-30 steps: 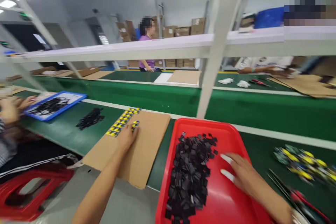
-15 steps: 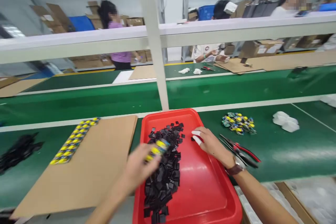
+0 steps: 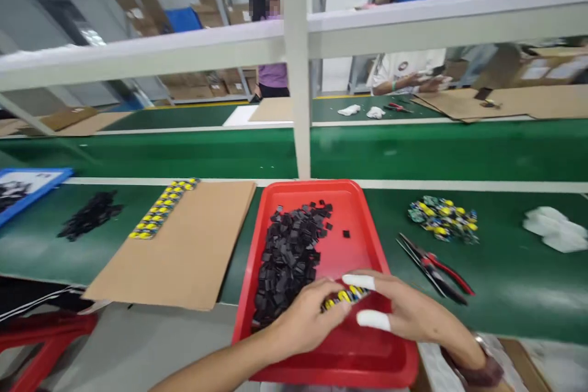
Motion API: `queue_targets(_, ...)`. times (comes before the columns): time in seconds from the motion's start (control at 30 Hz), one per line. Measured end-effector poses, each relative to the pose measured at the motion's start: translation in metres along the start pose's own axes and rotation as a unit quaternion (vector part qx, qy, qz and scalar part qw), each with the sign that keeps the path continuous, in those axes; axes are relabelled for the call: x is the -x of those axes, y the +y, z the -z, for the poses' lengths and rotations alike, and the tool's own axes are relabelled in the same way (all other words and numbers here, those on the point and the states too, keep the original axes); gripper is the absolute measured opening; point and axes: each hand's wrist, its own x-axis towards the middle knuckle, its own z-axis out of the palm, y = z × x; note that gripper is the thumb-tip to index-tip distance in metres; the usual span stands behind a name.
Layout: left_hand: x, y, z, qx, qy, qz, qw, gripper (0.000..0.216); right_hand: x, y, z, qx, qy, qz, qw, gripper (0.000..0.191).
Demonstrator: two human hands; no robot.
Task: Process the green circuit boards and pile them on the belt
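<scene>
Green bench (image 3: 519,285) bears our tray (image 3: 351,205). Over its near half, our left hand (image 3: 309,315) pinches the strip (image 3: 343,297), long axis slanting toward the tray's right rim; our right hand (image 3: 416,309) is nearer that end, thumb and finger parted, contact unclear.

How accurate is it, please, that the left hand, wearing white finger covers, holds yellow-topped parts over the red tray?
Not quite: the head view shows the white finger covers on the right hand; the left hand does hold yellow-topped parts over the red tray.
</scene>
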Motion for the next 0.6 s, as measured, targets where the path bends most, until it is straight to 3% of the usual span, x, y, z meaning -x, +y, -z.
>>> queue_targets(0.13, 0.006, 0.001, -0.011, 0.080, 0.022, 0.064, 0.994, 0.030, 0.003, -0.010, -0.001, -0.026, 0.036, 0.035, 0.998, 0.047)
queue_targets(0.27, 0.013, 0.001, -0.030, 0.136, 0.021, 0.084, 0.987, 0.036, 0.007, -0.011, -0.009, -0.006, 0.087, 0.074, 0.993, 0.048)
queue_targets(0.37, 0.010, 0.001, -0.047, 0.203, 0.093, 0.096, 0.970, 0.045, 0.006, -0.012, -0.027, 0.078, 0.192, 0.102, 0.973, 0.053)
queue_targets(0.47, 0.003, 0.000, -0.046, 0.215, 0.187, 0.125, 0.951, 0.048, 0.003, -0.009, -0.042, 0.136, 0.292, 0.089, 0.942, 0.054)
queue_targets(0.53, -0.001, -0.002, -0.032, 0.213, 0.223, 0.145, 0.940, 0.050, 0.003, -0.008, -0.042, 0.149, 0.271, 0.059, 0.949, 0.047)
queue_targets(0.6, -0.002, -0.003, -0.013, 0.200, 0.212, 0.159, 0.943, 0.051, 0.003, -0.009, -0.036, 0.158, 0.210, 0.021, 0.965, 0.045)
